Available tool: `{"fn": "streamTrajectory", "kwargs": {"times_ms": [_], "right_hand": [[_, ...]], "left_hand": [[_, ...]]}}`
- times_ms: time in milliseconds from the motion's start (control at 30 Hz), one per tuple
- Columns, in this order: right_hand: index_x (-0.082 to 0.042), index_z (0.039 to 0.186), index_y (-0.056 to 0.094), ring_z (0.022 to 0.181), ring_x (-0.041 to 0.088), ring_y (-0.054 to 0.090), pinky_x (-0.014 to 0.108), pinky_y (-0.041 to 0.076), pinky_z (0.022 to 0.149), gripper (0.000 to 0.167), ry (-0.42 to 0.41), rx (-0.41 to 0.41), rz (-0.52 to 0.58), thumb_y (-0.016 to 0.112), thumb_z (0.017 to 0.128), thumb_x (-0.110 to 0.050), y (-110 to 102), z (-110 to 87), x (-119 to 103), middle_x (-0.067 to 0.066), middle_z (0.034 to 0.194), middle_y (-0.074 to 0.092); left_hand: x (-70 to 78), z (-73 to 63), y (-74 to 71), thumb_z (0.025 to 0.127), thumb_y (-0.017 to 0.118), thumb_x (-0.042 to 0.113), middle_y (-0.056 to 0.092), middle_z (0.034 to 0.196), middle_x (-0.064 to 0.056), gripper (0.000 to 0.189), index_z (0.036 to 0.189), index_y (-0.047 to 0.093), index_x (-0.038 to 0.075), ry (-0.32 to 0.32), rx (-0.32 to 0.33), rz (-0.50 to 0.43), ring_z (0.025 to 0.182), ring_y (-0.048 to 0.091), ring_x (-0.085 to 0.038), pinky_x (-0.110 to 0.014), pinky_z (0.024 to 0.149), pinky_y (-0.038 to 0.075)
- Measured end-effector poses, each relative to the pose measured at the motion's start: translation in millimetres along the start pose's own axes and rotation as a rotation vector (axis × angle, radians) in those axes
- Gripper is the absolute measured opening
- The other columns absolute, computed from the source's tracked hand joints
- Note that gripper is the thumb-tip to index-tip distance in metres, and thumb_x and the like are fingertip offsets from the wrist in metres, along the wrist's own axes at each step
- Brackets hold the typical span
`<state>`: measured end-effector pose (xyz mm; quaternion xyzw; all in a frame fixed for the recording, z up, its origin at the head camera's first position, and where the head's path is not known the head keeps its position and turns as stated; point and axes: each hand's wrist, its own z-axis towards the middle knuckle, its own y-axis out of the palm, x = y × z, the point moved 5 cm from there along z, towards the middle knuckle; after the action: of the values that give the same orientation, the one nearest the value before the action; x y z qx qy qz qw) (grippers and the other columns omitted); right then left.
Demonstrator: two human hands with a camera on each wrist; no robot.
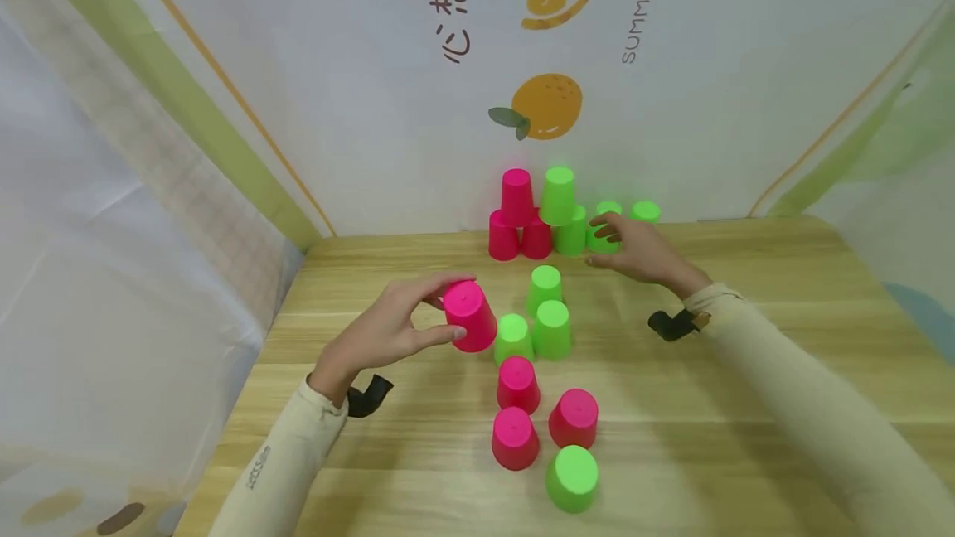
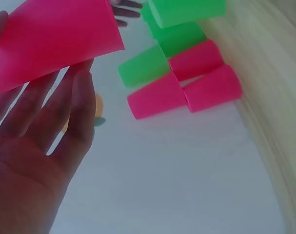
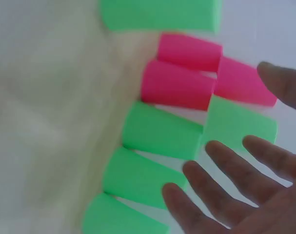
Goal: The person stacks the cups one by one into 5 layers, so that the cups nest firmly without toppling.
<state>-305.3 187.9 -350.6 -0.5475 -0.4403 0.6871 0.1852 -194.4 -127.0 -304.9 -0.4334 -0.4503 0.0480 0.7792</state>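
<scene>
My left hand (image 1: 384, 323) grips an upside-down pink cup (image 1: 472, 320) between thumb and fingers, raised over the left middle of the table. In the left wrist view this pink cup (image 2: 55, 41) lies across the spread fingers. My right hand (image 1: 640, 251) reaches toward the back with fingers spread and nothing in it, overlapping a green cup (image 1: 601, 240) of the back row. That row has pink cups (image 1: 503, 237) on the left and green cups (image 1: 571, 232) on the right. On top stand a pink cup (image 1: 516, 199) and a green cup (image 1: 558, 197), side by side.
In mid-table stand several upside-down green cups (image 1: 552, 330). Nearer the front are pink cups (image 1: 515, 439) and one green cup (image 1: 572, 479). A white printed curtain (image 1: 418, 164) hangs right behind the back row, and more sheeting (image 1: 97, 255) closes the left side.
</scene>
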Motion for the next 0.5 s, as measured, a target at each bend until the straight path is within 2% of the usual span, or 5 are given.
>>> {"fn": "streamTrajectory", "kwargs": {"times_ms": [233, 400, 500], "right_hand": [[0.001, 0.132, 0.056, 0.116, 0.044, 0.065, 0.058, 0.055, 0.094, 0.052, -0.135, -0.058, 0.014, 0.075, 0.089, -0.023, 28.4, -53.8, -9.8, 0.024, 0.127, 0.066], [-0.006, 0.126, 0.062, 0.113, 0.036, 0.067, 0.054, 0.058, 0.091, 0.043, -0.214, -0.204, 0.054, 0.075, 0.090, -0.025, 45.6, -90.0, -22.9, 0.016, 0.122, 0.070], [-0.007, 0.125, 0.063, 0.111, 0.032, 0.068, 0.047, 0.060, 0.090, 0.041, -0.256, -0.289, 0.084, 0.074, 0.091, -0.027, 53.6, -107.8, -30.7, 0.011, 0.120, 0.071]], "left_hand": [[4.7, 48.1, -1.1, 0.087, 0.079, 0.022, 0.068, 0.126, 0.002, 0.060, 0.141, 0.054, 0.016, 0.025, -0.012, -0.035, 0.107, 0.068, -0.012, -0.036, 0.094, 0.058], [4.8, 85.0, 1.4, 0.087, 0.078, 0.022, 0.072, 0.117, 0.000, 0.056, 0.138, 0.055, 0.014, 0.032, 0.003, -0.051, 0.101, 0.070, -0.013, -0.037, 0.094, 0.058], [2.3, 108.0, 6.2, 0.088, 0.078, 0.022, 0.072, 0.116, 0.000, 0.054, 0.136, 0.055, 0.014, -0.007, -0.010, -0.084, 0.103, 0.070, -0.014, -0.038, 0.094, 0.058]]}}
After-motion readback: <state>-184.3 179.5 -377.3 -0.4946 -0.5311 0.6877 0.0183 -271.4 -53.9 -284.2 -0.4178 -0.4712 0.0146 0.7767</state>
